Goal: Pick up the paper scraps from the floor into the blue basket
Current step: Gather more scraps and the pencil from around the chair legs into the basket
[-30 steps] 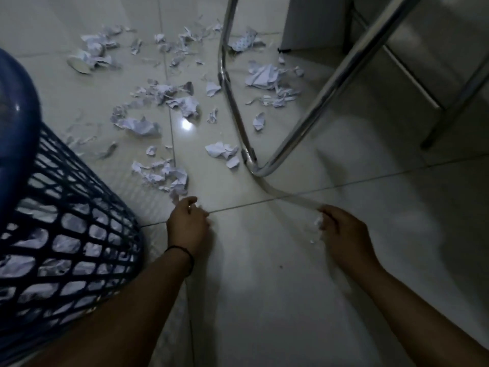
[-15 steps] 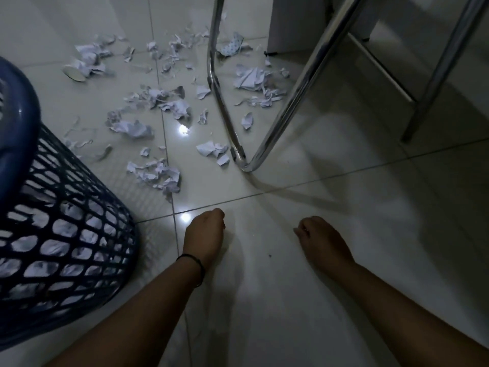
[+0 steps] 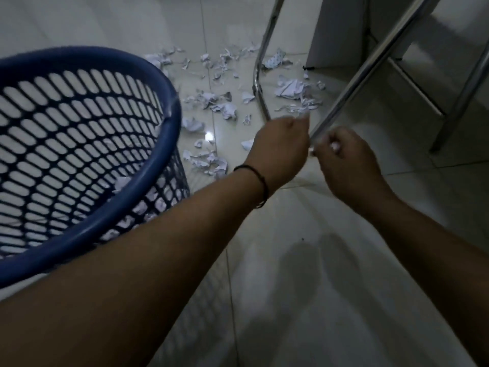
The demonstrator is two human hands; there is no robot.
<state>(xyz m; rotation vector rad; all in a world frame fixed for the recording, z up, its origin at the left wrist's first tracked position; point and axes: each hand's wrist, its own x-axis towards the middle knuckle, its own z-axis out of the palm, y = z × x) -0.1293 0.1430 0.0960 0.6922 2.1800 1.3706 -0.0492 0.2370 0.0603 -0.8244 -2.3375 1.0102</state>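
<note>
Both fists, left hand (image 3: 279, 149) and right hand (image 3: 344, 157), clutching paper scraps (image 3: 334, 145) before chrome chair legs (image 3: 260, 83), blue basket (image 3: 111, 210) leftward

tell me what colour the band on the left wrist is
Black, a thin band round the left wrist, clearest in the head view.

Two raised hands (image 3: 312, 152) beside blue basket (image 3: 148, 72)

The basket (image 3: 148, 75) is deep blue, its wall a lattice of oval holes that shows white paper through the mesh. The paper scraps (image 3: 227, 109) on the floor are white, one piece (image 3: 275, 60) dotted, against pale glossy tiles (image 3: 330, 300). The chair legs (image 3: 352, 83) are shiny silver, and the wristband (image 3: 260, 182) is black.
</note>
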